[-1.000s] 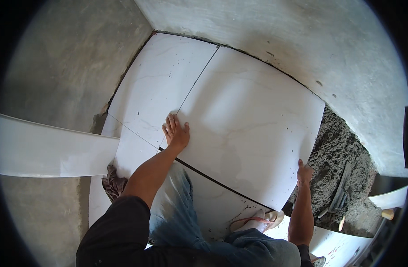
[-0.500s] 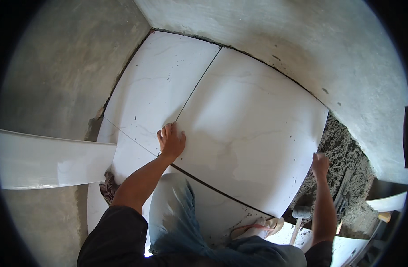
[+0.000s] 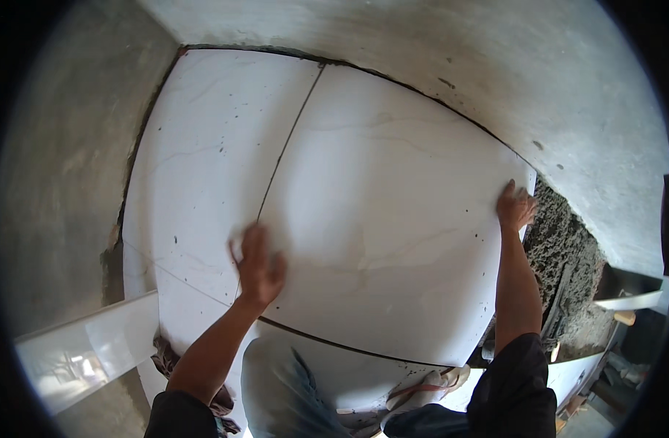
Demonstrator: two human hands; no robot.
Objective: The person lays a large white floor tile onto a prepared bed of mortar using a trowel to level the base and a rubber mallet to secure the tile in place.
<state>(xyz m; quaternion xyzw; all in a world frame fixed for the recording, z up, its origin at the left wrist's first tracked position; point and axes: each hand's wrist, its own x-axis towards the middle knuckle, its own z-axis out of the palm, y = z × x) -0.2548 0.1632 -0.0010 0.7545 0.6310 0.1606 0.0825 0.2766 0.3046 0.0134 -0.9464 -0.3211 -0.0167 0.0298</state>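
Note:
A large white floor tile (image 3: 378, 212) with faint veining lies in front of me, its far edge along the wall. My left hand (image 3: 260, 271), blurred by motion, is over the seam at the tile's near left corner, fingers spread and nothing held. To its left lies a second white tile (image 3: 203, 153), dotted with dark specks. My right hand (image 3: 516, 206) rests at the big tile's right edge, near the far corner. Its fingers are stretched over the rim and it holds nothing. Beyond that edge is rough grey mortar (image 3: 564, 230).
Bare grey walls (image 3: 436, 51) meet at the far left corner. A loose white tile strip (image 3: 86, 350) juts in at left, beside a dark crumpled cloth (image 3: 165, 358). A long trowel-like tool (image 3: 560, 299) lies on the mortar. My sandalled foot (image 3: 433, 390) is at the near seam.
My right hand has moved farther away along the tile's right edge, its fingers now spread. The left hand has shifted toward the near corner. The view has turned and moved, hiding the mallet.

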